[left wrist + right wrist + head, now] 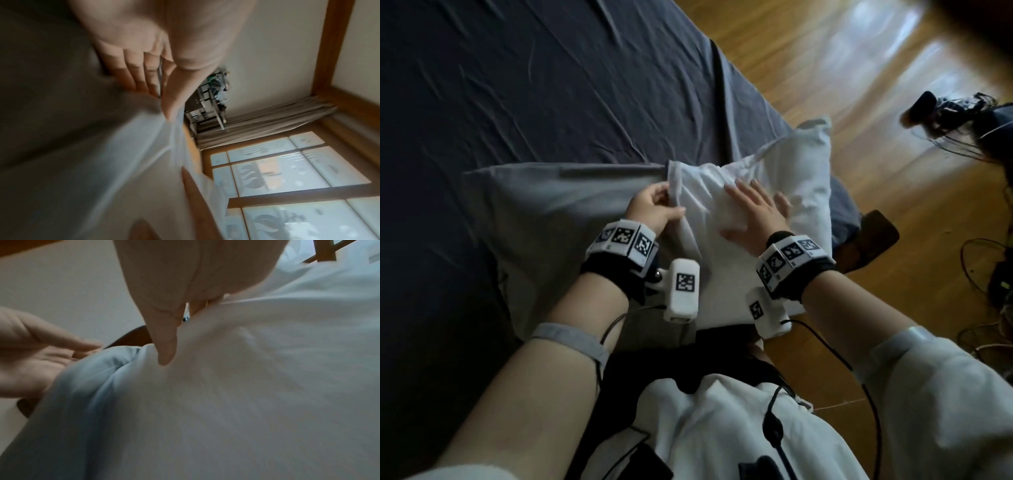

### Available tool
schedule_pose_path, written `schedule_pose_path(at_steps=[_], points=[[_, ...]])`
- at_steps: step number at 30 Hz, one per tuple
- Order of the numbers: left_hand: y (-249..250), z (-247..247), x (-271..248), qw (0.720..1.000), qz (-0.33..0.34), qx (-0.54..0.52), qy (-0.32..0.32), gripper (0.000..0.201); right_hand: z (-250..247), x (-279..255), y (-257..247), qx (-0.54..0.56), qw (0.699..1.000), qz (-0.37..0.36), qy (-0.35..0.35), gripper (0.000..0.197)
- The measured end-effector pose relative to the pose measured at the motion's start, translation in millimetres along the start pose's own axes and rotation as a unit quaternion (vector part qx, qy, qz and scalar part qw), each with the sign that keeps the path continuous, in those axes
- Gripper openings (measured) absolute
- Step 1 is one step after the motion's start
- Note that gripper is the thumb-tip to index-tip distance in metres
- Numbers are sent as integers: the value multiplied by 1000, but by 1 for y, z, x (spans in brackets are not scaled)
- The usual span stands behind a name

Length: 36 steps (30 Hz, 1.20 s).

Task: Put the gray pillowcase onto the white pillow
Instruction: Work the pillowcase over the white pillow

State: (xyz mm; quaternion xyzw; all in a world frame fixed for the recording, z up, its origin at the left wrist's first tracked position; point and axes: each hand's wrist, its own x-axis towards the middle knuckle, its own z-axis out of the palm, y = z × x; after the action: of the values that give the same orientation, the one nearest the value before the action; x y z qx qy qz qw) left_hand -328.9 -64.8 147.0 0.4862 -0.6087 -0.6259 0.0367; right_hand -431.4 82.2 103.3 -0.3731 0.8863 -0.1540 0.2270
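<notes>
The white pillow (770, 192) lies at the bed's near right corner, its left part inside the gray pillowcase (544, 212). My left hand (654, 205) pinches the pillowcase's open hem where it meets the pillow; in the left wrist view the thumb and fingers of the left hand (164, 97) hold the pale gray pillowcase (102, 162). My right hand (755, 209) lies flat with spread fingers on the bare pillow and presses it down. The right wrist view shows the right hand (166, 344) on the white pillow (267, 386), with the pillowcase (82, 394) at the left.
The bed carries a dark blue-gray sheet (517, 85) stretching far and left. A wooden floor (842, 68) lies to the right, with cables and dark gear (955, 113) on it. A dark flat object (876, 236) sits on the floor by the bed's corner.
</notes>
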Motion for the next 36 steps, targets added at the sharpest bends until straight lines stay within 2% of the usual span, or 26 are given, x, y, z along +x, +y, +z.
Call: schedule_pose_path(at_steps=[4,7,8,10,11,12,16,19,20,24,25,28,30,32,34,36], points=[[-44,-3,15,982,-145,117,17,58,32,-6,29,-36,985,18,-170,85],[-59,-3,25,973,-188,130,41,68,42,-8,36,-23,984,10,-174,88],[-62,0,32,969,-200,132,51,76,45,-5,39,-19,985,7,-173,89],[-64,7,38,962,-219,149,60,107,51,-5,41,-21,983,5,-185,89],[-61,11,38,958,-229,163,61,116,53,-5,42,-24,982,3,-187,89],[-55,17,36,954,-233,180,61,115,54,-4,44,-26,982,4,-188,89],[-55,30,38,943,-224,239,65,84,53,-1,50,-21,980,-8,-197,90],[-59,33,43,942,-200,263,59,37,50,3,52,-13,978,-16,-206,89],[-59,29,44,942,-197,265,60,31,49,4,53,-12,978,-18,-208,89],[-62,22,49,943,-177,278,52,44,54,5,57,-23,977,-22,-212,89],[-63,27,48,950,-165,264,31,44,58,6,56,-29,978,-18,-207,90],[-61,59,30,968,-129,167,-138,35,74,7,48,-28,982,17,-183,84],[-62,69,22,966,-126,119,-193,32,76,10,46,-16,982,52,-178,72],[-67,67,24,973,-98,102,-184,28,70,10,52,-22,981,50,-185,71],[-76,54,24,979,-76,102,-160,19,62,8,59,-26,977,12,-211,82],[-88,38,20,981,-95,84,-145,15,58,5,59,-8,977,-11,-213,88]])
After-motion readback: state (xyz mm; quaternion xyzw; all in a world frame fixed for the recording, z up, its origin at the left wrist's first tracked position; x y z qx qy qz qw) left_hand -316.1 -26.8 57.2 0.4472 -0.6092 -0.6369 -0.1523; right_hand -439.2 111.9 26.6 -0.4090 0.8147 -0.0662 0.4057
